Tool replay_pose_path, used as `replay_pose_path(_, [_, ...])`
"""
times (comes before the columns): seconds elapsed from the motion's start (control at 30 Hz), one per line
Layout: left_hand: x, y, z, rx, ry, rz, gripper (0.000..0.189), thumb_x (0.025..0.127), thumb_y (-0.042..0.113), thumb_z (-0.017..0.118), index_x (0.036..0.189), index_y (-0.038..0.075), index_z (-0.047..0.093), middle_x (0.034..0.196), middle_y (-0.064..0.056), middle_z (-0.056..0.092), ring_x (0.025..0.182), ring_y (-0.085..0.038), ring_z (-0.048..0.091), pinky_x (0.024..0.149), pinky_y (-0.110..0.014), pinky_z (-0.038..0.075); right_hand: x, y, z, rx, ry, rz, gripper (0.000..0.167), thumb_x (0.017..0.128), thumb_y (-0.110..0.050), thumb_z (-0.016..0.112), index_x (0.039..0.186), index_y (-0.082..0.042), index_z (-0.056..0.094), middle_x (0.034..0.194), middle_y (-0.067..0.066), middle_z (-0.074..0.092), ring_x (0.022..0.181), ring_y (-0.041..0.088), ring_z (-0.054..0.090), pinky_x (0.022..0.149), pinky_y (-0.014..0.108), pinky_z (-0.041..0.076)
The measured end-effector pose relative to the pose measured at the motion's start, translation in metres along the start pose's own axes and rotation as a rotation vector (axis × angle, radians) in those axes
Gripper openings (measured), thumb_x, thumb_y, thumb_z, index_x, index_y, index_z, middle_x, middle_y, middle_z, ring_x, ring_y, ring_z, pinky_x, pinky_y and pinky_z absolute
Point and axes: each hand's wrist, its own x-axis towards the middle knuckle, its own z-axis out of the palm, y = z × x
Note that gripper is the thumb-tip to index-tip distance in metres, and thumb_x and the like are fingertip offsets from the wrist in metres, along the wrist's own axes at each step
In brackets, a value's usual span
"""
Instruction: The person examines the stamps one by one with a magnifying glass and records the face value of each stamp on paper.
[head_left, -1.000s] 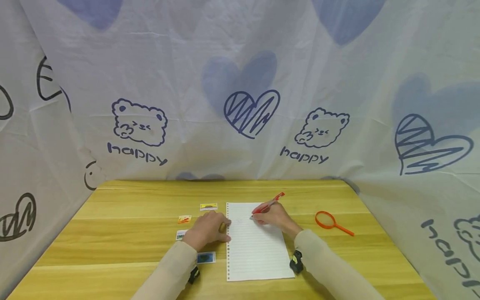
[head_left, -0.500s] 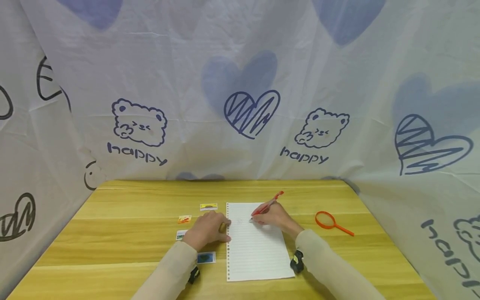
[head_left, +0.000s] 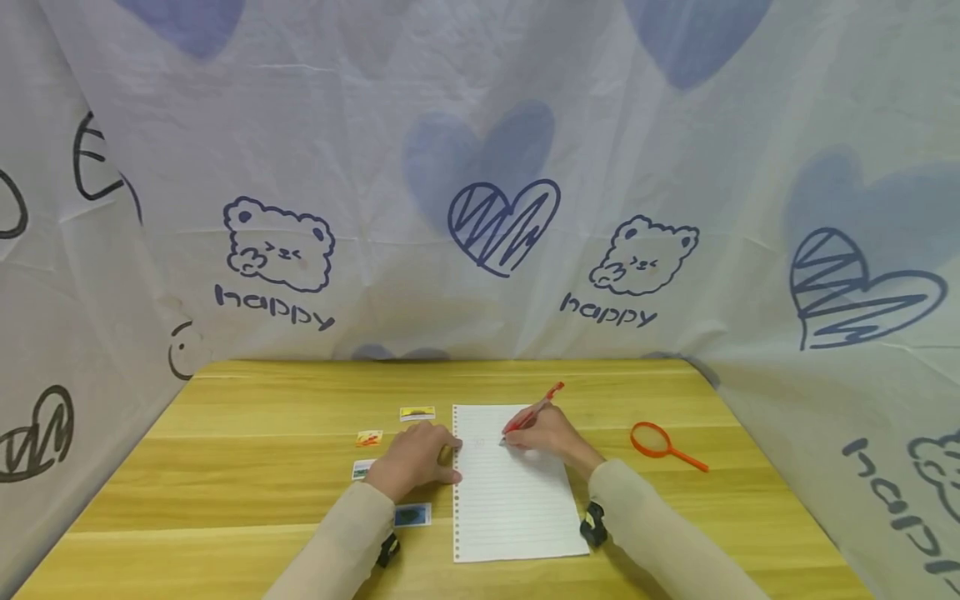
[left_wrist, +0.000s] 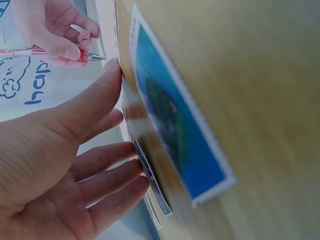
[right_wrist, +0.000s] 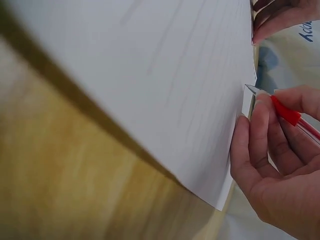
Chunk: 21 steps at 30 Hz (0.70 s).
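My right hand [head_left: 546, 430] pinches a red pen [head_left: 551, 392] between thumb and fingers, its tip at the upper part of a lined sheet of paper [head_left: 517, 508]. Faint marks show on the sheet just left of the tip. In the right wrist view the pen's red grip [right_wrist: 286, 111] and metal tip stand close to the paper. My left hand [head_left: 416, 458] rests at the sheet's punched left edge, thumb and fingertips touching down, fingers loosely bent around nothing. Close by this hand in the left wrist view lies a blue stamp-like picture card [left_wrist: 170, 110].
Left of the sheet lie several small picture cards, among them a yellow one [head_left: 417, 413], an orange-red one [head_left: 369, 438] and a blue one [head_left: 412, 515]. An orange magnifying glass [head_left: 669, 447] lies to the right on the wooden table [head_left: 247, 467]. Printed cloth [head_left: 390, 167] hangs behind.
The right hand and pen have shifted slightly, with the tip a little lower on the sheet than a second ago. My left hand and the cards stay where they were.
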Motion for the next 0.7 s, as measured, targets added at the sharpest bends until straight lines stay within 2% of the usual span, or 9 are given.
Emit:
replay_pose_path(0.27, [0.0002,-0.0002,0.0019,-0.006,-0.019,-0.003,0.051,0.079,0.031,0.09,0.123,0.01,0.076,0.128,-0.011,0.073,0.114,-0.032,0.067,0.096,-0.052,0.056,0.0,0.0014,0.0003,0.013,0.041,0.074,0.008,0.087,-0.013,0.081,0.092,-0.007,0.08,0.082,0.004,0.076,0.071,0.012,0.068,0.067,0.026,0.06])
replay_pose_path(0.7, [0.0007,0.0007,-0.0002,-0.004,-0.007,0.0,0.05,0.078,0.03,0.091,0.121,0.01,0.077,0.128,-0.012,0.073,0.117,-0.035,0.067,0.095,-0.054,0.056,-0.0002,-0.0033,0.0005,-0.019,0.044,0.076,0.006,0.088,-0.012,0.079,0.092,-0.008,0.079,0.081,0.004,0.075,0.071,0.013,0.066,0.066,0.026,0.058])
